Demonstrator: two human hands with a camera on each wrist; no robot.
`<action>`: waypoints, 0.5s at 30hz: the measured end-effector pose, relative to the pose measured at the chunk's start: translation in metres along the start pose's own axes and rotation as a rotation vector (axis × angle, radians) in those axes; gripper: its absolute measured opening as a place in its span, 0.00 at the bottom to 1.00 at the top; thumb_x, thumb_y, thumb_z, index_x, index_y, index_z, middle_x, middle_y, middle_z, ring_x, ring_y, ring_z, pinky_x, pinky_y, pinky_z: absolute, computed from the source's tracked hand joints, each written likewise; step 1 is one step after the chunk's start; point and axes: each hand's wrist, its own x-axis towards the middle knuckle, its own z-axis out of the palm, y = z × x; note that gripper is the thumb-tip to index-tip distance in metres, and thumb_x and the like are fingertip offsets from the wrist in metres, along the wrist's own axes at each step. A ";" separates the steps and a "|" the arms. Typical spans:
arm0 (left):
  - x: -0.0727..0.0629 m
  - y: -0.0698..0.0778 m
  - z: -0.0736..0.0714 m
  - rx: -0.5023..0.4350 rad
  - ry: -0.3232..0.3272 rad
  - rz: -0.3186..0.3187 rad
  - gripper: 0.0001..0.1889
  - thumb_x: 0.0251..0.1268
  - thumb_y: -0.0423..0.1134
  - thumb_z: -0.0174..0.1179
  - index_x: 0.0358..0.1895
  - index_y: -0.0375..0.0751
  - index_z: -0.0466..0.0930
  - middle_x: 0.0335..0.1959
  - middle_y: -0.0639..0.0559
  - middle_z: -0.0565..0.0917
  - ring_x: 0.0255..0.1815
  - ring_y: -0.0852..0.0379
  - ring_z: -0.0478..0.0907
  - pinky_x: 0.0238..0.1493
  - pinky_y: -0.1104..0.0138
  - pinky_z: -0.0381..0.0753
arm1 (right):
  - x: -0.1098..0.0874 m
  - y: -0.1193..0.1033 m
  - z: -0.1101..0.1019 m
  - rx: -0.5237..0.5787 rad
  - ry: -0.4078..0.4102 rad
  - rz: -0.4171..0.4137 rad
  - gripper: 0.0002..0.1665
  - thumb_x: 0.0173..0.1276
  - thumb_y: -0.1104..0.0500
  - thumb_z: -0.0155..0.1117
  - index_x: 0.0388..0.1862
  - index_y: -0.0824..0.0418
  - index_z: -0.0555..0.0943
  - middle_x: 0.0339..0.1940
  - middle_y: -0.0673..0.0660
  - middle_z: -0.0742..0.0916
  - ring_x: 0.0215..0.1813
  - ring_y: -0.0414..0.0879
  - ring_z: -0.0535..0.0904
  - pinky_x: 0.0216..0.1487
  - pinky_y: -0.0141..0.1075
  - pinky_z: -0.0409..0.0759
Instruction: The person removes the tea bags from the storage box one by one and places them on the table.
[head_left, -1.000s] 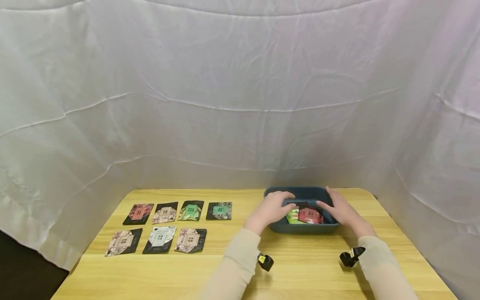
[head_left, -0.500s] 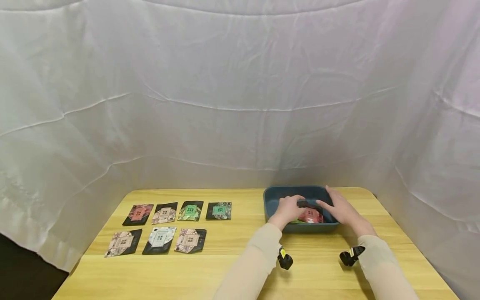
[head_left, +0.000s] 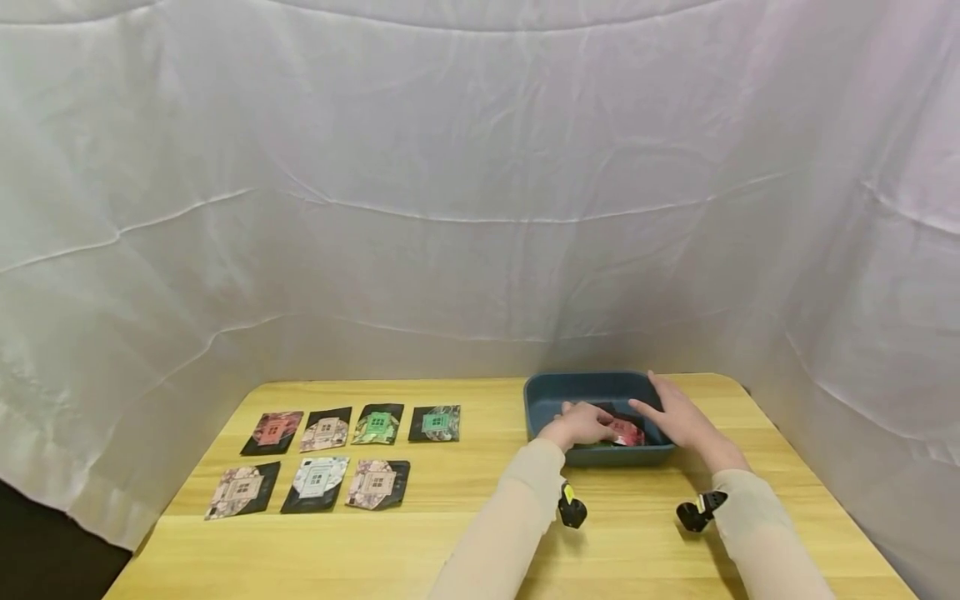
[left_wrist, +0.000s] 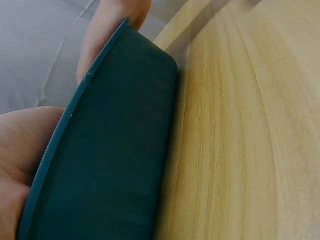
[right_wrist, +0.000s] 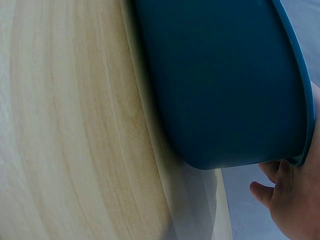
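Note:
In the head view a dark blue plastic bin stands at the back right of the table. My left hand dips into it with bent fingers at the packets inside. Beside those fingers shows a red and black packet; the green one is mostly covered by the hand. I cannot tell if the left fingertips pinch a packet. My right hand holds the bin's right side, thumb over the rim and fingers around the outside. The right wrist view shows the right hand at the bin's corner.
Left on the wooden table lie several flat packets in two rows. The back row includes a red packet and a green packet; a white packet is in the front row. A pale curtain surrounds the table.
My left hand has moved right from the bin's left rim and down into it, covering the green packet. The right hand stays on the bin's right side.

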 end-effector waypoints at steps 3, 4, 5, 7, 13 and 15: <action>-0.001 0.000 -0.001 -0.003 -0.026 0.020 0.22 0.66 0.54 0.60 0.64 0.63 0.76 0.68 0.63 0.72 0.74 0.48 0.54 0.73 0.43 0.55 | -0.001 -0.001 -0.001 0.001 0.000 0.001 0.54 0.72 0.33 0.49 0.78 0.68 0.45 0.77 0.75 0.54 0.76 0.74 0.48 0.72 0.69 0.49; -0.001 0.000 -0.001 0.006 -0.037 0.032 0.23 0.66 0.54 0.59 0.65 0.65 0.74 0.69 0.63 0.71 0.72 0.48 0.55 0.73 0.43 0.55 | -0.001 -0.001 -0.002 0.001 0.000 -0.002 0.54 0.72 0.33 0.49 0.78 0.69 0.45 0.77 0.75 0.54 0.76 0.74 0.48 0.71 0.69 0.49; -0.001 0.000 -0.001 0.020 -0.048 0.046 0.25 0.67 0.55 0.59 0.67 0.67 0.71 0.70 0.63 0.70 0.69 0.49 0.57 0.72 0.42 0.56 | -0.001 -0.002 -0.002 -0.001 0.000 -0.004 0.54 0.72 0.34 0.49 0.78 0.69 0.45 0.77 0.75 0.54 0.76 0.74 0.48 0.71 0.69 0.49; -0.001 0.000 -0.001 0.053 -0.063 0.071 0.27 0.66 0.56 0.59 0.69 0.72 0.67 0.71 0.63 0.68 0.63 0.51 0.60 0.70 0.42 0.57 | -0.002 -0.002 -0.002 -0.001 0.003 -0.009 0.53 0.72 0.34 0.49 0.78 0.69 0.46 0.77 0.75 0.54 0.76 0.74 0.48 0.71 0.69 0.50; 0.001 0.000 0.001 0.161 -0.049 0.107 0.27 0.65 0.56 0.60 0.67 0.74 0.68 0.71 0.64 0.68 0.67 0.50 0.60 0.71 0.41 0.58 | -0.002 -0.003 -0.002 0.000 0.007 -0.014 0.53 0.72 0.35 0.50 0.78 0.70 0.47 0.77 0.75 0.55 0.76 0.74 0.49 0.71 0.69 0.50; 0.002 0.000 0.002 0.185 -0.031 0.115 0.26 0.64 0.54 0.61 0.66 0.74 0.71 0.70 0.65 0.69 0.69 0.50 0.59 0.71 0.43 0.58 | -0.001 -0.002 -0.002 -0.004 0.007 -0.012 0.53 0.73 0.35 0.50 0.78 0.70 0.47 0.77 0.75 0.55 0.76 0.74 0.49 0.71 0.69 0.50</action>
